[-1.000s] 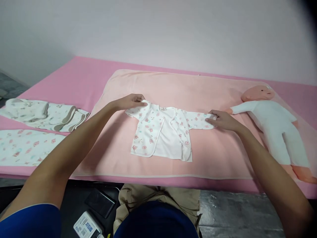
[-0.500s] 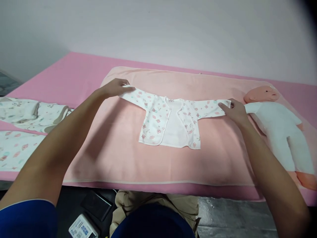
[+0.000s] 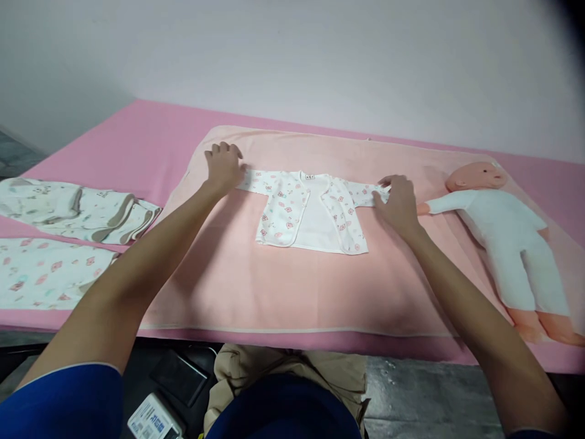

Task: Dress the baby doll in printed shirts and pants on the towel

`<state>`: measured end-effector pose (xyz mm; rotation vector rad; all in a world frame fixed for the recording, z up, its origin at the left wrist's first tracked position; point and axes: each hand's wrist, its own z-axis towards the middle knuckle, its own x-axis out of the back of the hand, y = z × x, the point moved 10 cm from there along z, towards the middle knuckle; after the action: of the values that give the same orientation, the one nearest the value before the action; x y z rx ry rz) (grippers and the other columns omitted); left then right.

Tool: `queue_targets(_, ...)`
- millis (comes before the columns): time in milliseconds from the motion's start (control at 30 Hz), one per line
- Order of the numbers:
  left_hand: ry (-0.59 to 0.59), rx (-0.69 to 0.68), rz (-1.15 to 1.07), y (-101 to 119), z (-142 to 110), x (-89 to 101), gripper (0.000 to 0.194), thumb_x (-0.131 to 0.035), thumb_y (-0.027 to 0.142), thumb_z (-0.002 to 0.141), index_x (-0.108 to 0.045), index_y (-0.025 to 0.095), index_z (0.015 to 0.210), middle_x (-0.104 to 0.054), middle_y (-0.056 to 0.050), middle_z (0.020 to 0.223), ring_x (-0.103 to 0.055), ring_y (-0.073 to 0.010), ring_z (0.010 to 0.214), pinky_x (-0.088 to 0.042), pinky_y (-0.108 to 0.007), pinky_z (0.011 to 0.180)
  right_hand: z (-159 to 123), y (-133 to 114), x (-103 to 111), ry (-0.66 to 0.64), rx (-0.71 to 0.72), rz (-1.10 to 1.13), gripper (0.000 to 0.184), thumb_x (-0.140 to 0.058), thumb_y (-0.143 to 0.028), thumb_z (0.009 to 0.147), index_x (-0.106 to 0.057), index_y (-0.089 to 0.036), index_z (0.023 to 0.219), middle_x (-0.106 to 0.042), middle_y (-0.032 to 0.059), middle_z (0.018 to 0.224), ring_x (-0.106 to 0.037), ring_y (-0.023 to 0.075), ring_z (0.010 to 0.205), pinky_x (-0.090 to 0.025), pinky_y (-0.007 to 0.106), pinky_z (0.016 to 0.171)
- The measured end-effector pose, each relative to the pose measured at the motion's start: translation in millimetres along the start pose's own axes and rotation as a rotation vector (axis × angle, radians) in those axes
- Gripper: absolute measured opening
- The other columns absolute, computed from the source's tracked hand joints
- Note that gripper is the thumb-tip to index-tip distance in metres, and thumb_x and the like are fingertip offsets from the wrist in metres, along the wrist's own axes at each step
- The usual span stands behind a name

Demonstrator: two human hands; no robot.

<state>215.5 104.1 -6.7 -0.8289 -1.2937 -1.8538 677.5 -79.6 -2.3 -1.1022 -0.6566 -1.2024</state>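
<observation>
A small white baby jacket (image 3: 284, 213) with a pink and green print lies front up and open down the middle, both sleeves stretched out sideways. At the end of the sleeve on the left, my left hand (image 3: 223, 167) rests with its fingers apart. My right hand (image 3: 398, 204) lies over the other cuff, thumb and fingers spread on either side of it. The hands partly hide both cuffs. Beneath the jacket is a peach blanket (image 3: 274, 292). A baby doll (image 3: 507, 238) in a white body suit lies to the right of my right hand.
Folded printed baby clothes (image 3: 105, 207) lie at the left, with another printed white garment (image 3: 41, 274) in front of them. A pink sheet (image 3: 137, 140) covers the table, against a pale wall (image 3: 292, 61). Below the front edge are a dark phone-like device (image 3: 179, 377) and a white box (image 3: 154, 417).
The jacket has come down flat on the blanket, its sleeves less taut. My right hand has moved left, and both hands have loosened from pinching the cuffs to spread fingers.
</observation>
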Motion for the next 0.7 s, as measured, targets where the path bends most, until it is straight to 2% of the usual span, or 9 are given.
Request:
queue_targets(67, -0.089, -0.118, -0.034, 45.3, -14.1, -19.7, 0.035, -0.071, 0.051, 0.092, -0.067, 0.021, 0.108, -0.07, -0.017, 0.137, -0.049, -0.0423, 0.144, -0.029, -0.055, 0.124, -30.8, -45.0, -8.2, -0.177, 0.076, 0.101, 0.03, -0.053, -0.047, 0.105, -0.063, -0.022, 0.118, -0.071, 0.0142, 0.118, -0.063, 0.0316, 0.108, -0.049, 0.044, 0.094)
queue_targets(167, -0.273, -0.262, -0.151, 121.1, -39.1, -61.1, 0.031, -0.061, 0.049, 0.099, -0.069, 0.021, 0.109, -0.077, -0.013, 0.126, -0.066, -0.0342, 0.123, -0.042, -0.049, 0.115, -73.7, -108.3, -20.6, -0.382, 0.249, 0.045, 0.039, -0.059, -0.062, 0.103, -0.057, -0.024, 0.097, -0.071, 0.0111, 0.102, -0.063, 0.0307, 0.099, -0.045, 0.041, 0.084)
queue_targets(233, -0.382, -0.299, -0.172, 161.2, -52.9, -91.8, 0.035, -0.062, 0.053, 0.1, -0.069, 0.02, 0.11, -0.079, -0.012, 0.12, -0.068, -0.0325, 0.116, -0.045, -0.048, 0.113, -87.5, -125.6, -31.3, -0.47, 0.275, -0.079, 0.042, -0.06, -0.063, 0.103, -0.052, -0.024, 0.091, -0.071, 0.0114, 0.095, -0.063, 0.0312, 0.093, -0.042, 0.041, 0.08)
queue_targets(300, -0.451, -0.267, -0.109, 183.2, -59.2, -119.7, 0.039, -0.069, 0.056, 0.095, -0.069, 0.019, 0.108, -0.079, -0.015, 0.116, -0.067, -0.0362, 0.122, -0.043, -0.052, 0.117, -91.0, -124.5, -44.1, -0.577, 0.219, -0.155, 0.035, -0.058, -0.054, 0.105, -0.05, -0.023, 0.089, -0.072, 0.0111, 0.092, -0.062, 0.0291, 0.083, -0.039, 0.04, 0.075)
queue_targets(400, -0.508, -0.201, 0.004, 192.2, -57.8, -147.8, 0.037, -0.076, 0.054, 0.089, -0.068, 0.019, 0.089, -0.078, -0.018, 0.111, -0.059, -0.0438, 0.136, -0.035, -0.059, 0.123, -88.5, -119.9, -55.1, -0.698, 0.171, -0.122, 0.021, -0.054, -0.033, 0.104, -0.048, -0.024, 0.087, -0.073, 0.0086, 0.09, -0.06, 0.0252, 0.075, -0.035, 0.038, 0.068)
queue_targets(467, -0.54, -0.19, 0.019, 191.5, -54.6, -156.6, 0.036, -0.076, 0.051, 0.088, -0.064, 0.019, 0.077, -0.078, -0.017, 0.106, -0.057, -0.0454, 0.14, -0.034, -0.06, 0.123, -84.2, -121.3, -54.1, -0.697, 0.184, -0.075, 0.019, -0.054, -0.028, 0.103, -0.046, -0.024, 0.086, -0.073, 0.0069, 0.09, -0.06, 0.0239, 0.076, -0.035, 0.037, 0.067)
queue_targets(533, -0.544, -0.178, -0.021, 186.8, -50.4, -156.7, 0.032, -0.073, 0.046, 0.089, -0.061, 0.02, 0.075, -0.079, -0.014, 0.105, -0.059, -0.0434, 0.136, -0.035, -0.06, 0.122, -80.7, -120.4, -49.9, -0.665, 0.175, -0.059, 0.019, -0.055, -0.032, 0.103, -0.047, -0.024, 0.088, -0.073, 0.0064, 0.092, -0.061, 0.0236, 0.078, -0.035, 0.036, 0.067)
queue_targets(600, -0.54, -0.141, -0.103, 178.9, -46.7, -152.5, 0.026, -0.072, 0.043, 0.089, -0.06, 0.021, 0.081, -0.08, -0.011, 0.105, -0.066, -0.0376, 0.123, -0.039, -0.058, 0.119, -80.9, -115.4, -46.9, -0.656, 0.138, -0.078, 0.025, -0.058, -0.042, 0.104, -0.048, -0.024, 0.091, -0.073, 0.0071, 0.095, -0.062, 0.0241, 0.079, -0.036, 0.036, 0.068)
queue_targets(700, -0.588, -0.092, -0.249, 170.8, -45.7, -150.2, 0.026, -0.071, 0.046, 0.091, -0.059, 0.023, 0.086, -0.079, -0.007, 0.1, -0.071, -0.0288, 0.1, -0.049, -0.049, 0.107, -86.9, -104.4, -45.0, -0.715, 0.075, -0.134, 0.036, -0.06, -0.055, 0.103, -0.047, -0.024, 0.092, -0.072, 0.008, 0.095, -0.06, 0.0245, 0.076, -0.036, 0.036, 0.067)
